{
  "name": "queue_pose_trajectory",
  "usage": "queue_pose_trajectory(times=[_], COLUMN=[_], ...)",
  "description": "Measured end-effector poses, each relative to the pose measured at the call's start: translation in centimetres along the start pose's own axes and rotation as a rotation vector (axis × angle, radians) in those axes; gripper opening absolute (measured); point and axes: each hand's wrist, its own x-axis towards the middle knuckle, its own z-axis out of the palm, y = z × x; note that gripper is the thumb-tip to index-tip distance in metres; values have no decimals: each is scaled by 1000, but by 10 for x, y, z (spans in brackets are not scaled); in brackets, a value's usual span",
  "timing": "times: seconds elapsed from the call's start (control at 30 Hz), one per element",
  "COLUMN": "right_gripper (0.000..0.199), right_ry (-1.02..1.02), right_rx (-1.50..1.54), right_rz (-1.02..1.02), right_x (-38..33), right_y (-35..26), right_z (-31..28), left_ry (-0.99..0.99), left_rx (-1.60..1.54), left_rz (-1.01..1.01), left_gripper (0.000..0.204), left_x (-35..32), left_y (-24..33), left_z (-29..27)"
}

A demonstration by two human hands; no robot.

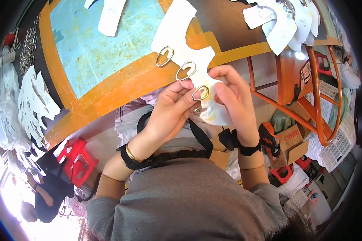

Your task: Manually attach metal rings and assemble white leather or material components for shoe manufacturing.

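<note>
A white, curved cut-out piece (pixel 201 58) of sheet material slants from the worktable's near edge down into my hands. Oval metal rings hang along its left side: an upper ring (pixel 165 56), a middle ring (pixel 186 71) and a lower ring (pixel 200 93). My left hand (pixel 169 108) pinches the left edge of the piece, its thumb at the lower ring. Under that thumb a further bit of metal shows only in part. My right hand (pixel 239 104) grips the right edge, thumb and index finger bent onto the white surface. The fingers behind the piece are hidden.
Orange tape borders the worktable's blue sheet (pixel 104 48). Stacked white pieces (pixel 36 104) and a metal chain (pixel 29 44) lie at left, more white pieces (pixel 283 24) at far right. An orange metal frame (pixel 319 104), cardboard box (pixel 289 140) and red stool (pixel 78 160) surround me; another person (pixel 48 197) is lower left.
</note>
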Motion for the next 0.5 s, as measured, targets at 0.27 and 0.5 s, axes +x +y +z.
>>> queue_pose_trajectory(times=[0.27, 0.5], right_gripper=[13, 15], right_ry=[54, 14], right_rx=[77, -82], right_rz=[-25, -132], right_x=[2, 5], right_y=[8, 10], right_z=[14, 17], left_ry=[257, 230], left_rx=[420, 322], left_rz=[459, 417], left_gripper=[10, 13], left_x=[-12, -19], left_y=[-12, -3], left_z=[10, 7])
